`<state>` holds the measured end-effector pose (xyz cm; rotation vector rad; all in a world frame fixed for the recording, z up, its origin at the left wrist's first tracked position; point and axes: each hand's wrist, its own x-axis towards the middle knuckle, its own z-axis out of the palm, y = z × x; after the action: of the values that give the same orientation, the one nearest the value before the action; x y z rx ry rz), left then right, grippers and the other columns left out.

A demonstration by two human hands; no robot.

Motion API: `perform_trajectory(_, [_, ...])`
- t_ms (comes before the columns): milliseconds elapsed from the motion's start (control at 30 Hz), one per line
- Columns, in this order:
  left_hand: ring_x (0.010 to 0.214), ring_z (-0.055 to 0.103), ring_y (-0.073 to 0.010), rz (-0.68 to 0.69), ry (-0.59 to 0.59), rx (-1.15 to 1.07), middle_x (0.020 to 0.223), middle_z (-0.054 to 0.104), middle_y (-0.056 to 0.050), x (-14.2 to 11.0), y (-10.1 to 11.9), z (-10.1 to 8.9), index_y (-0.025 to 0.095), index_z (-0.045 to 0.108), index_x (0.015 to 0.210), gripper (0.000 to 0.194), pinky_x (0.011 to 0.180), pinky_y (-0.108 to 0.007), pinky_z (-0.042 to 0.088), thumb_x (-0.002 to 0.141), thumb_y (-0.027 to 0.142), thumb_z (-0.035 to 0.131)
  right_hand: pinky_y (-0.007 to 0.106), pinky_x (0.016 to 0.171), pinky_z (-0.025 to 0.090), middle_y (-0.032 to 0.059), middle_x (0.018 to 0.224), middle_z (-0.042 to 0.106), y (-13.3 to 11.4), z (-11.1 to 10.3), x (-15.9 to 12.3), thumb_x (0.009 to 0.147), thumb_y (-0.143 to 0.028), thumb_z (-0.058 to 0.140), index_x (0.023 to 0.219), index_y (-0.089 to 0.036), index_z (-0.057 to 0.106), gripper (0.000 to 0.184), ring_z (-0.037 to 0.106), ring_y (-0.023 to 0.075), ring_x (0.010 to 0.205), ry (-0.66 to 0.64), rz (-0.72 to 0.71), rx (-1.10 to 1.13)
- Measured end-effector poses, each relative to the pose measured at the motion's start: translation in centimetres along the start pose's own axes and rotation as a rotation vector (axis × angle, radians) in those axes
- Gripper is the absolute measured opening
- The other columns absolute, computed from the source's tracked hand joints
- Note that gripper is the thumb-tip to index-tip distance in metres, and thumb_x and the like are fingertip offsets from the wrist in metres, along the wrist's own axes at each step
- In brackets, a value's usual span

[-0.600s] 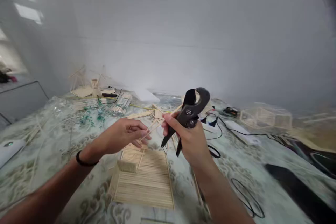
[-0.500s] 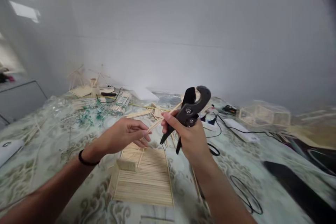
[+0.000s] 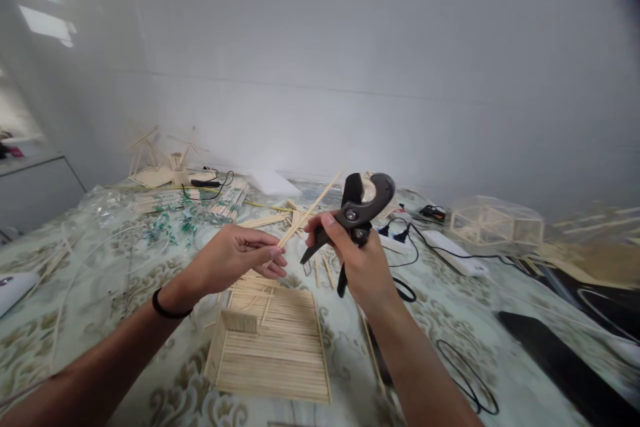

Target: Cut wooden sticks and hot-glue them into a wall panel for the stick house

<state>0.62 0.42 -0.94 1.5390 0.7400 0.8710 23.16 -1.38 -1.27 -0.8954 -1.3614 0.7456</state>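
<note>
Between its thumb and fingers, my left hand [image 3: 245, 252] pinches thin wooden sticks [image 3: 313, 205] that slant up to the right. My right hand [image 3: 357, 257] is wrapped round the handles of a black pair of ratchet cutters [image 3: 355, 213], whose curved jaw and blade stand apart and point upward. The sticks pass just left of the cutters, not between the jaws as far as I can see. Below my hands lies a panel of wooden sticks [image 3: 275, 360] with a short upright wall [image 3: 240, 321] at its left side. A few loose sticks rest on its upper part.
A patterned cloth [image 3: 420, 373] covers the table. At the back left are stick models [image 3: 175, 170] and bundled sticks [image 3: 230, 200]. To the right lie a power strip [image 3: 455, 252], black cables [image 3: 465, 373], a clear-walled stick model [image 3: 495, 223] and a dark flat slab [image 3: 565, 367].
The fingers of my right hand have come off the sticks, which now stand up to the left of the cutters. The cutters have shifted slightly left and down.
</note>
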Motion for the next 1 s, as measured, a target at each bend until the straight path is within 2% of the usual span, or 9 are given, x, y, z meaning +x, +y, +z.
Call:
perform_trajectory(67, [0.077, 0.087, -0.0240, 0.021, 0.002, -0.013, 0.085, 0.087, -0.009, -0.1, 0.3, -0.3, 0.013, 0.085, 0.091, 0.036, 0.073, -0.031, 0.073, 0.086, 0.048, 0.088, 0.039, 0.079, 0.052, 0.0042, 0.079, 0.073, 0.4, -0.7, 0.4, 0.098, -0.043, 0.073, 0.085, -0.021, 0.076, 0.025, 0.067, 0.0235, 0.079, 0.018, -0.072, -0.127])
perform_trajectory(167, [0.076, 0.087, -0.0247, 0.037, -0.032, -0.033, 0.084, 0.087, -0.008, -0.4, 0.7, -0.4, 0.013, 0.085, 0.089, 0.036, 0.070, -0.029, 0.073, 0.086, 0.049, 0.089, 0.041, 0.086, 0.048, 0.0048, 0.088, 0.072, 1.1, -1.6, 1.2, 0.083, -0.029, 0.082, 0.084, -0.023, 0.075, 0.010, 0.064, 0.0255, 0.087, 0.042, -0.171, -0.226])
perform_trajectory(267, [0.076, 0.087, -0.0252, 0.031, -0.083, -0.042, 0.082, 0.086, -0.009, -0.6, 0.9, 0.0, 0.013, 0.084, 0.086, 0.034, 0.068, -0.028, 0.073, 0.087, 0.047, 0.088, 0.042, 0.091, 0.048, 0.0061, 0.096, 0.072, 1.7, -2.0, 1.8, 0.072, -0.022, 0.085, 0.085, -0.024, 0.076, 0.016, 0.065, 0.0281, 0.095, 0.015, -0.220, -0.240])
perform_trajectory(333, [0.077, 0.087, -0.0256, 0.023, -0.108, -0.044, 0.082, 0.086, -0.009, -0.7, 0.9, 0.1, 0.012, 0.084, 0.085, 0.034, 0.067, -0.028, 0.072, 0.089, 0.046, 0.087, 0.043, 0.093, 0.050, 0.0060, 0.096, 0.073, 2.1, -1.9, 1.8, 0.070, -0.022, 0.086, 0.085, -0.025, 0.076, 0.018, 0.067, 0.0283, 0.096, -0.005, -0.222, -0.218])
perform_trajectory(467, [0.078, 0.088, -0.0250, 0.018, -0.123, -0.052, 0.084, 0.087, -0.009, -0.7, 0.6, 0.3, 0.013, 0.083, 0.087, 0.034, 0.068, -0.027, 0.072, 0.090, 0.047, 0.086, 0.041, 0.085, 0.056, 0.0045, 0.089, 0.074, 2.3, -1.0, 1.1, 0.087, -0.035, 0.080, 0.091, -0.025, 0.076, 0.012, 0.069, 0.0247, 0.087, -0.007, -0.150, -0.111])
perform_trajectory(567, [0.079, 0.087, -0.0243, 0.013, -0.127, -0.051, 0.084, 0.087, -0.009, -0.5, 0.2, 0.6, 0.013, 0.083, 0.088, 0.037, 0.071, -0.027, 0.072, 0.090, 0.050, 0.085, 0.037, 0.071, 0.059, 0.0014, 0.076, 0.072, 1.8, 0.0, 0.3, 0.095, -0.048, 0.073, 0.101, -0.024, 0.076, 0.026, 0.069, 0.0217, 0.072, -0.019, -0.059, 0.002])
perform_trajectory(733, [0.078, 0.087, -0.0231, -0.004, -0.119, -0.026, 0.083, 0.086, -0.008, -0.3, -0.5, 1.1, 0.014, 0.083, 0.090, 0.038, 0.075, -0.029, 0.073, 0.090, 0.052, 0.084, 0.031, 0.059, 0.055, -0.0013, 0.060, 0.067, 0.2, 1.2, -0.6, 0.087, -0.048, 0.085, 0.087, -0.020, 0.077, 0.030, 0.062, 0.0167, 0.057, -0.049, 0.067, 0.074])
perform_trajectory(900, [0.081, 0.086, -0.0238, -0.008, -0.088, -0.023, 0.090, 0.085, -0.008, -0.2, -1.1, 1.6, 0.015, 0.083, 0.099, 0.044, 0.075, -0.031, 0.073, 0.089, 0.058, 0.083, 0.028, 0.057, 0.051, -0.0007, 0.060, 0.068, -0.3, 1.4, -0.7, 0.084, -0.047, 0.090, 0.081, -0.019, 0.077, 0.032, 0.061, 0.0155, 0.057, -0.005, 0.128, 0.097])
perform_trajectory(1000, [0.080, 0.086, -0.0237, -0.007, -0.062, -0.019, 0.089, 0.084, -0.008, 0.0, -1.3, 1.7, 0.015, 0.083, 0.096, 0.047, 0.074, -0.032, 0.073, 0.089, 0.061, 0.081, 0.030, 0.060, 0.052, -0.0004, 0.061, 0.069, 0.0, 1.4, -0.6, 0.080, -0.049, 0.093, 0.080, -0.018, 0.078, 0.034, 0.062, 0.0163, 0.059, -0.020, 0.149, 0.142])
